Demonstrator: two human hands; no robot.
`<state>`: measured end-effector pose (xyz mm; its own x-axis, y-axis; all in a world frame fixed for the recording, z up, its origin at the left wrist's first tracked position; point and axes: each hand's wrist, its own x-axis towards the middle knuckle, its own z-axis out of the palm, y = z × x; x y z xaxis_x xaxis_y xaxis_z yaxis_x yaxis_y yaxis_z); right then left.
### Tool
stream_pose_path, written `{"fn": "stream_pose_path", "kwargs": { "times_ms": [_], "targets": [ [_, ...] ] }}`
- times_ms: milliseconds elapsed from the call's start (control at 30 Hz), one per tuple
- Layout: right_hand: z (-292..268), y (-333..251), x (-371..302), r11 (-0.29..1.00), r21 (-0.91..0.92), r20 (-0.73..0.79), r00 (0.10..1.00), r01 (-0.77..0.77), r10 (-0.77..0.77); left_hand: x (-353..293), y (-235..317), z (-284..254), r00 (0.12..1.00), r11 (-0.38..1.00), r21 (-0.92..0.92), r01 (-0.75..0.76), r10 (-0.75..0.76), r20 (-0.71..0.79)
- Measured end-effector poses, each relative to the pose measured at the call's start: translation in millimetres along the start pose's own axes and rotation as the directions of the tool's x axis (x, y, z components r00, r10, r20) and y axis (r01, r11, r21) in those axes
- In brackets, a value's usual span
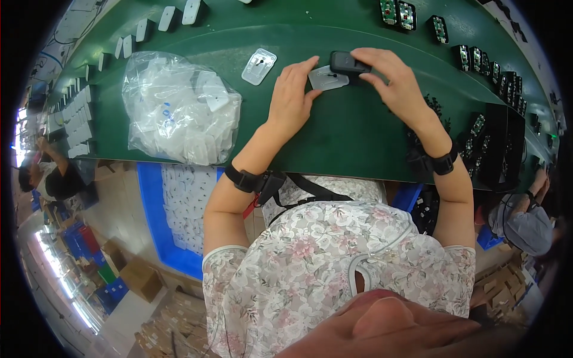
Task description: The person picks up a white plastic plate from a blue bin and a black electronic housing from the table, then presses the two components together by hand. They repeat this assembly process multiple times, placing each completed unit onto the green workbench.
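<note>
Green belt surface [334, 143] runs across the scene, curving away at both ends. Both hands work at its middle, toward the far side.

Right hand [397, 80]: fingers closed around a small black housing [348, 62], pinched between thumb and forefinger at its right end. The housing sits just above and touching the far right corner of a clear plastic film piece [327, 78].

Left hand [290, 95]: lies palm down on the belt, fingertips resting on the left edge of the same film piece, pressing it flat. Not gripping anything; fingers loosely extended.

A second clear film piece [259, 65] lies alone on the belt, left of the hands and slightly farther away.

Left of that, nearer the belt's near edge: a large crumpled clear plastic bag [179, 110] full of white parts, probably more of the same film pieces, though the view through the bag is too blurred to be sure.

Far edge of the belt, left: a row of white blocks [173, 18]. Far right: a row of green circuit boards in black holders [477, 59], continuing around the curve.

Below the belt's near edge, left of the person: a blue bin [152, 215] holding white pieces. Both wrists carry black straps [245, 179]. Another person sits at far left [51, 176], one more at far right [525, 221].
</note>
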<state>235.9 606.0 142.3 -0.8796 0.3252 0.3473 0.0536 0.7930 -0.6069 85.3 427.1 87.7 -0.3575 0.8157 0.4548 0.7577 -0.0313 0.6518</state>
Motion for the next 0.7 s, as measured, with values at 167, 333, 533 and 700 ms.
{"fn": "stream_pose_path", "kwargs": {
  "times_ms": [167,333,533,700],
  "targets": [
    [15.4,-10.9,3.5,0.996,-0.007,0.136,0.987,0.089,-0.087,-1.9,2.1,-12.9,0.996,0.987,-0.133,0.088,-0.085,0.022],
    [18.6,-5.4,5.0,0.990,-0.020,0.220,0.966,0.142,-0.135,-7.6,1.7,-14.6,0.988,0.995,0.078,-0.067,0.055,0.146],
    [15.6,-5.6,3.8,0.984,-0.035,0.271,0.949,0.176,-0.160,-14.2,14.6,-16.2,0.980,0.957,0.272,-0.105,0.052,0.193],
    [15.0,-10.5,-2.1,0.953,-0.153,0.212,0.951,0.261,-0.226,-16.5,27.6,-12.9,0.981,0.940,0.316,-0.127,0.071,0.182]
  ]
}}
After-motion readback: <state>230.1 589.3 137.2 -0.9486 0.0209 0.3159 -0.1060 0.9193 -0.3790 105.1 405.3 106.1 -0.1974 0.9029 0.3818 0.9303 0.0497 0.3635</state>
